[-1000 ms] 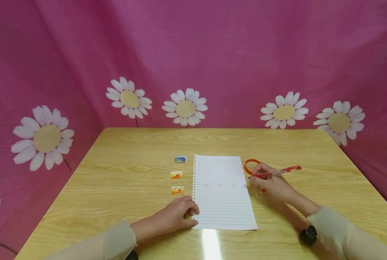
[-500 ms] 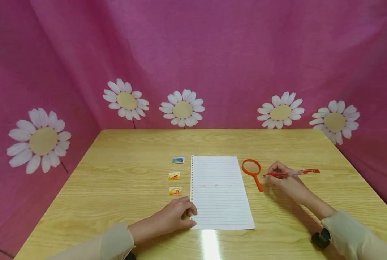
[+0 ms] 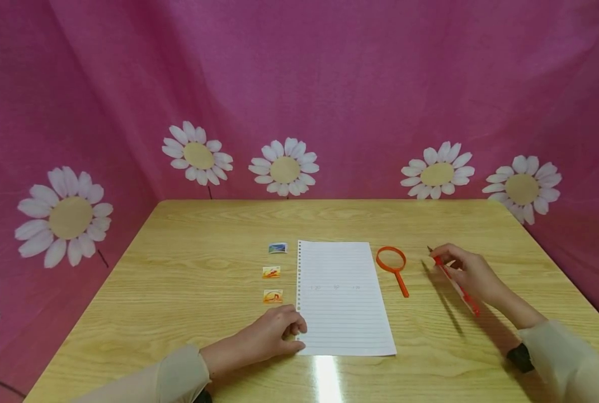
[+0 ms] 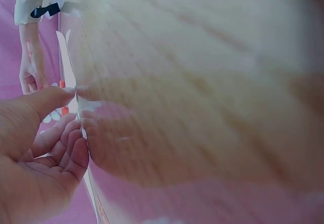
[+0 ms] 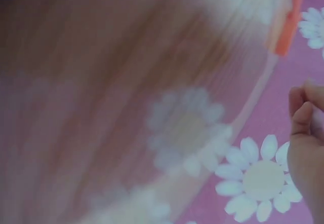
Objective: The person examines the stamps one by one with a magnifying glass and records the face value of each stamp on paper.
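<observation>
In the head view my right hand (image 3: 470, 272) pinches a red pen (image 3: 455, 286) over the table to the right of the magnifying glass, its tip towards the back and its other end slanting towards me. My left hand (image 3: 271, 333) rests with loosely bent fingers on the lower left edge of a lined sheet of paper (image 3: 347, 324), which bears a faint row of writing. Between the sheet and my right hand lies an orange magnifying glass (image 3: 399, 280). The left wrist view shows thumb and fingertips (image 4: 76, 155) touching down at the sheet. The pen is hidden in the right wrist view.
Left of the sheet, three small picture cards lie in a column: a blue one (image 3: 278, 248) at the back, then a yellow one (image 3: 271, 272) and another yellow card (image 3: 273, 296). A pink curtain (image 3: 329, 84) with daisies hangs behind the wooden table (image 3: 203, 235).
My right hand has moved right, off the magnifying glass, with the pen. The pen has swung from lying nearly sideways to slanting towards me. My left hand stays on the sheet.
</observation>
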Motion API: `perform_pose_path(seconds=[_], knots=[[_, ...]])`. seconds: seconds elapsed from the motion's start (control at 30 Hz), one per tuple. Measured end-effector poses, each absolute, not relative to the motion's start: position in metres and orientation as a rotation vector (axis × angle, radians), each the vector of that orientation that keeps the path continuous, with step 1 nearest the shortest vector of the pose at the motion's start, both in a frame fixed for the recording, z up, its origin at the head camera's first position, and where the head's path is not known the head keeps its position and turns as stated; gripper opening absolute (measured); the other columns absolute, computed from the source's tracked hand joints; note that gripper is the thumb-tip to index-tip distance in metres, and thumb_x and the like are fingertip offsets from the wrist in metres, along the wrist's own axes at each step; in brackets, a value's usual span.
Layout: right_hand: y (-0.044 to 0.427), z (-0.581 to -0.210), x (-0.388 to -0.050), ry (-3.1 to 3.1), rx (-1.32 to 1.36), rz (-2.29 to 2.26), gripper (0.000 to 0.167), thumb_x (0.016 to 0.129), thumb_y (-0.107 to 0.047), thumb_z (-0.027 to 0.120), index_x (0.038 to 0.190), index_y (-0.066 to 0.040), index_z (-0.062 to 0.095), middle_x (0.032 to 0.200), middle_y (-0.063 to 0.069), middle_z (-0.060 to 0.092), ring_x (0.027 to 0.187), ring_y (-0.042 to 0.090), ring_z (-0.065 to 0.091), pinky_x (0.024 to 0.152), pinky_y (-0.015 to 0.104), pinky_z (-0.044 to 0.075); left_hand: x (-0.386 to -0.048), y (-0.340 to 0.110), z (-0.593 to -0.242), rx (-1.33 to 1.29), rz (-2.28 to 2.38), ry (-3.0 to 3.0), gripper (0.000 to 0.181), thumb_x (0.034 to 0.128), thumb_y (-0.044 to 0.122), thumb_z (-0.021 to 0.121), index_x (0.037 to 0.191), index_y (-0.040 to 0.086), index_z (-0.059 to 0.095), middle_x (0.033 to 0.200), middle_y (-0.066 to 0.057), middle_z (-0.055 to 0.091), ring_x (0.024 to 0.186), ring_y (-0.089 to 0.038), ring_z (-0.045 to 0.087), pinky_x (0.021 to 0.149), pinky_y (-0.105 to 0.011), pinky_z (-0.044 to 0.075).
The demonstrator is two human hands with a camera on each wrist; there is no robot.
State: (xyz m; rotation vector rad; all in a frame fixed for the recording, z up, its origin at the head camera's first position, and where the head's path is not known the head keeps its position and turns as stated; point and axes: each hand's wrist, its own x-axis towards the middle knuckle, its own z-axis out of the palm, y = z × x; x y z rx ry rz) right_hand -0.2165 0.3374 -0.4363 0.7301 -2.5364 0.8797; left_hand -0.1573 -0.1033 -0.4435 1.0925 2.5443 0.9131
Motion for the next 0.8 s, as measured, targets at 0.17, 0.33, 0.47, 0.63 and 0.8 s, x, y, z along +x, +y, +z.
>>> perform_pose_path(seconds=[0.17, 0.33, 0.47, 0.63, 0.8], knots=[[0.344, -0.441, -0.224, -2.518, 0.913, 0.593, 0.041, 0.071, 0.021, 0.071, 0.102, -0.006, 0.068, 0.09, 0.007, 0.071, 0.074, -0.001, 0.057, 0.057, 0.019, 0.047, -0.158, -0.105, -0.444, 1.099, 0.905, 2.553, 0.014, 0.0863, 0.014, 0.074, 0.095, 0.008, 0.065, 0.084, 0.002, 0.055, 0.074, 0.001, 0.044, 0.067, -0.012, 0.043], [0.34, -0.45, -0.234, -2.403, 1.023, 0.42, 0.044, 0.062, 0.02, 0.077, 0.094, -0.008, 0.067, 0.082, 0.001, 0.066, 0.068, 0.004, 0.055, 0.057, 0.016, 0.044, -0.157, -0.106, -0.444, 1.095, 0.902, 2.556, 0.014, 0.0866, 0.014, 0.074, 0.095, 0.009, 0.065, 0.084, 0.002, 0.055, 0.075, 0.001, 0.044, 0.068, -0.013, 0.043], [0.336, -0.457, -0.239, -2.369, 1.037, 0.347, 0.042, 0.06, 0.022, 0.076, 0.088, -0.008, 0.066, 0.078, 0.002, 0.062, 0.068, 0.011, 0.057, 0.056, 0.021, 0.047, -0.156, -0.107, -0.443, 1.096, 0.9, 2.553, 0.014, 0.087, 0.015, 0.074, 0.096, 0.008, 0.065, 0.085, 0.002, 0.055, 0.076, 0.001, 0.045, 0.068, -0.013, 0.043], [0.336, -0.462, -0.243, -2.303, 1.068, 0.248, 0.042, 0.057, 0.022, 0.077, 0.084, -0.007, 0.066, 0.073, 0.003, 0.056, 0.064, 0.015, 0.051, 0.052, 0.027, 0.047, -0.156, -0.106, -0.442, 1.115, 0.881, 2.559, 0.014, 0.0877, 0.016, 0.073, 0.096, 0.009, 0.065, 0.086, 0.003, 0.054, 0.077, 0.001, 0.044, 0.069, -0.012, 0.042], [0.338, -0.465, -0.245, -2.252, 1.132, 0.183, 0.04, 0.058, 0.022, 0.076, 0.085, -0.006, 0.067, 0.073, 0.003, 0.053, 0.064, 0.014, 0.047, 0.052, 0.026, 0.044, -0.156, -0.106, -0.441, 1.156, 0.856, 2.583, 0.013, 0.088, 0.017, 0.073, 0.096, 0.01, 0.065, 0.086, 0.003, 0.055, 0.078, 0.001, 0.046, 0.07, -0.012, 0.043]])
